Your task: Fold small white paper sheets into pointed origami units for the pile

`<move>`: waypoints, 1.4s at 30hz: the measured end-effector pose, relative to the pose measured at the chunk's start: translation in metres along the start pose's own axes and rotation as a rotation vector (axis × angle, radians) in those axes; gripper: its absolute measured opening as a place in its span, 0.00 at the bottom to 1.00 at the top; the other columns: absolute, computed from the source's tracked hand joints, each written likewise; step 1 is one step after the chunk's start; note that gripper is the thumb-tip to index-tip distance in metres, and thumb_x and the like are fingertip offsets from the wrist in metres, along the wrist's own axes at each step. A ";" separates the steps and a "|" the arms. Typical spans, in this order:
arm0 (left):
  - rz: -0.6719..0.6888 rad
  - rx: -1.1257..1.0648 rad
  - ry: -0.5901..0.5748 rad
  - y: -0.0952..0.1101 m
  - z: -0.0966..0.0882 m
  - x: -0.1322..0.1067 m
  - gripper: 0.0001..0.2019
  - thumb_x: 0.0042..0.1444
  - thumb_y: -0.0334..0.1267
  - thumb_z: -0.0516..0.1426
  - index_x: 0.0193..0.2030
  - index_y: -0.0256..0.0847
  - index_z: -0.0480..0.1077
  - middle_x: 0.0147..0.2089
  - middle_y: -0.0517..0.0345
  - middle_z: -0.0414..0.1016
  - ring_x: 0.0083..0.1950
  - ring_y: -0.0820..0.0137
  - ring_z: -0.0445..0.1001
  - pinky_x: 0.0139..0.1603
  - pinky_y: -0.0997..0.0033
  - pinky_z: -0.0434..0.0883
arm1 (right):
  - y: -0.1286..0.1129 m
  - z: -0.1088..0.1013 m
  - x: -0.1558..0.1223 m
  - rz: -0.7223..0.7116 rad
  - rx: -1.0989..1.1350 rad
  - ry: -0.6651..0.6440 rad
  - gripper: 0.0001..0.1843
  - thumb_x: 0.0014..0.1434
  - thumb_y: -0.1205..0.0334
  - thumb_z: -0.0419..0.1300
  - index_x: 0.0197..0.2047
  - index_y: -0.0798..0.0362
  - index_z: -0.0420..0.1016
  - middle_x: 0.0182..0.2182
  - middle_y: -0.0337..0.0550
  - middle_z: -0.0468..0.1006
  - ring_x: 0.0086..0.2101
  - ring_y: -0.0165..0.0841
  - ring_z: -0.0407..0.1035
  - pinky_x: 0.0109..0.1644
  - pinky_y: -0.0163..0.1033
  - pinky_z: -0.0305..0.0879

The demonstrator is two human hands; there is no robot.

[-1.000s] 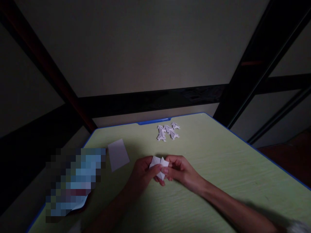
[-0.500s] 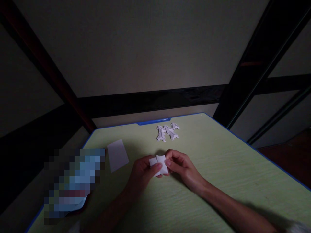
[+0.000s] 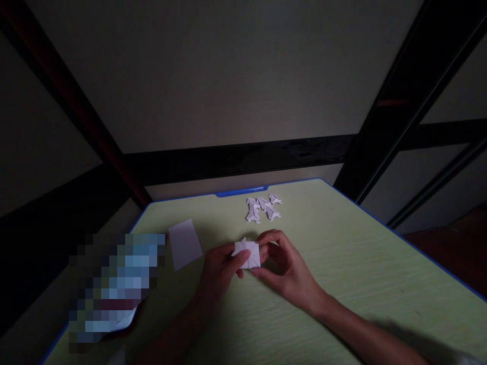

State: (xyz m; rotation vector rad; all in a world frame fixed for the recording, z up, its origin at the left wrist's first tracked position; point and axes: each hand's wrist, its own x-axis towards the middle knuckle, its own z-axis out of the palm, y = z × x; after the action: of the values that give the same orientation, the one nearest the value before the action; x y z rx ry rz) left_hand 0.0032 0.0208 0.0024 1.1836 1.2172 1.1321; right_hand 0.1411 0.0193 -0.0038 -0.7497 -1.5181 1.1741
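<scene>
The left hand (image 3: pixel 218 268) pinches a small folded piece of white paper (image 3: pixel 254 255), thumb laid flat across its upper face and fingers bent beneath. The piece is held over the near-middle part of a pale green table (image 3: pixel 342 263); it is roughly square in outline, creased, with a small pointed flap projecting at the top edge. The right hand (image 3: pixel 291 271) curves about the right side of the piece, thumb and forefinger parted: the forefinger is at the upper right corner, the thumb tip at the lower edge. Whether these two tips press on the paper cannot be told.

Beyond the hands, five white origami frogs (image 3: pixel 253 216) lie in a close cluster near the far edge, several touching or overlapping. To the left of the left hand lies a flat white paper sheet (image 3: pixel 185 245), set at a slant. Nearer the table's left edge is a bright object (image 3: pixel 124 286) obscured by pixelation. The table has a blue rim, with a blue handle (image 3: pixel 242 192) on its far side, facing a panelled wall (image 3: pixel 236 76).
</scene>
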 end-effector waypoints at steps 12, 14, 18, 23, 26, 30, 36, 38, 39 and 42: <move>-0.098 -0.123 -0.023 -0.003 0.000 0.001 0.08 0.37 0.37 0.59 0.21 0.33 0.69 0.19 0.61 0.70 0.21 0.75 0.66 0.24 0.76 0.63 | -0.003 -0.006 0.003 -0.043 0.031 0.008 0.07 0.48 0.70 0.56 0.33 0.53 0.67 0.32 0.42 0.65 0.31 0.28 0.62 0.34 0.36 0.61; -0.088 -0.104 -0.045 -0.002 0.000 0.001 0.08 0.38 0.37 0.59 0.21 0.33 0.70 0.19 0.60 0.71 0.22 0.74 0.67 0.24 0.77 0.63 | -0.003 -0.007 0.004 -0.047 0.037 0.000 0.07 0.49 0.70 0.55 0.34 0.53 0.68 0.32 0.42 0.65 0.31 0.29 0.62 0.34 0.37 0.61; -0.072 -0.058 -0.054 -0.001 -0.001 0.001 0.07 0.39 0.36 0.58 0.19 0.34 0.69 0.18 0.62 0.69 0.21 0.76 0.66 0.23 0.78 0.63 | -0.004 -0.008 0.005 -0.050 -0.005 -0.018 0.06 0.50 0.69 0.55 0.32 0.53 0.70 0.32 0.43 0.66 0.32 0.30 0.62 0.34 0.37 0.61; -0.081 -0.069 -0.062 -0.002 -0.001 0.001 0.06 0.39 0.34 0.57 0.18 0.34 0.69 0.17 0.62 0.68 0.20 0.77 0.64 0.21 0.78 0.61 | -0.002 -0.010 0.007 -0.055 -0.049 -0.011 0.05 0.48 0.69 0.57 0.29 0.52 0.73 0.29 0.42 0.67 0.30 0.29 0.63 0.32 0.37 0.60; -0.084 -0.067 -0.057 -0.003 -0.001 0.001 0.05 0.38 0.34 0.57 0.18 0.34 0.69 0.17 0.62 0.68 0.20 0.77 0.64 0.21 0.78 0.61 | -0.001 -0.011 0.007 -0.039 -0.071 -0.005 0.03 0.47 0.68 0.59 0.28 0.53 0.74 0.28 0.42 0.68 0.29 0.29 0.63 0.31 0.36 0.60; -0.059 -0.008 -0.058 0.001 0.000 -0.001 0.06 0.38 0.34 0.57 0.16 0.34 0.68 0.15 0.63 0.67 0.19 0.76 0.63 0.21 0.78 0.60 | 0.001 -0.012 0.008 0.016 -0.100 -0.002 0.02 0.47 0.66 0.59 0.24 0.54 0.72 0.27 0.41 0.69 0.28 0.29 0.63 0.31 0.36 0.60; -0.048 0.146 -0.055 0.005 0.002 -0.005 0.07 0.38 0.35 0.57 0.17 0.34 0.67 0.16 0.63 0.66 0.20 0.76 0.63 0.21 0.78 0.58 | 0.002 -0.011 0.007 0.099 -0.116 0.022 0.07 0.48 0.62 0.57 0.23 0.56 0.69 0.24 0.40 0.68 0.26 0.28 0.62 0.30 0.35 0.59; -0.048 0.217 -0.059 0.004 0.002 -0.004 0.08 0.38 0.38 0.57 0.18 0.33 0.68 0.16 0.63 0.65 0.20 0.76 0.61 0.20 0.78 0.56 | 0.001 -0.010 0.006 0.072 -0.177 0.013 0.08 0.49 0.62 0.57 0.23 0.57 0.69 0.24 0.40 0.68 0.26 0.28 0.62 0.30 0.35 0.59; -0.045 0.240 -0.062 0.003 0.002 -0.004 0.09 0.38 0.39 0.57 0.19 0.33 0.68 0.15 0.63 0.64 0.20 0.76 0.61 0.20 0.78 0.55 | 0.000 -0.010 0.006 0.050 -0.211 0.002 0.08 0.50 0.62 0.56 0.23 0.57 0.69 0.24 0.40 0.68 0.26 0.28 0.63 0.30 0.35 0.59; -0.045 0.215 -0.063 0.003 0.001 -0.003 0.11 0.39 0.40 0.56 0.18 0.33 0.68 0.15 0.64 0.63 0.19 0.76 0.60 0.21 0.78 0.55 | -0.003 -0.010 0.006 -0.009 -0.284 -0.022 0.07 0.51 0.64 0.55 0.24 0.57 0.70 0.25 0.41 0.69 0.28 0.29 0.63 0.32 0.35 0.60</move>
State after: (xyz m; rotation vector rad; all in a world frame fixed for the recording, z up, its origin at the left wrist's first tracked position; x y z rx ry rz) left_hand 0.0042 0.0181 0.0053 1.3357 1.3355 0.9402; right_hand 0.1497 0.0263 0.0010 -0.9190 -1.7263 0.9724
